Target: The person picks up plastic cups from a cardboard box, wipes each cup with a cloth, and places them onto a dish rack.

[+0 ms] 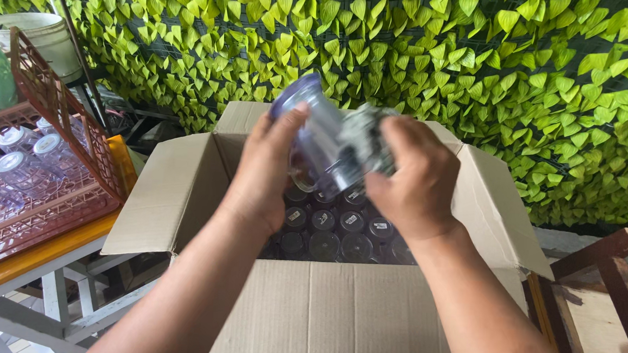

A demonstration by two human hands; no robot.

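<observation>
Your left hand [267, 170] and right hand [410, 176] both clasp the clear jar [325, 144] above the box [335, 312] of jars; it's probably light, rigid and slippery, so hold its sides.

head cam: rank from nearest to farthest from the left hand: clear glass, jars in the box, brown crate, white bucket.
1. clear glass: held in the left hand, over the box.
2. jars: just below, inside the cardboard box.
3. brown crate: off to the left, on the orange tabletop.
4. white bucket: top left, behind the crate.
</observation>
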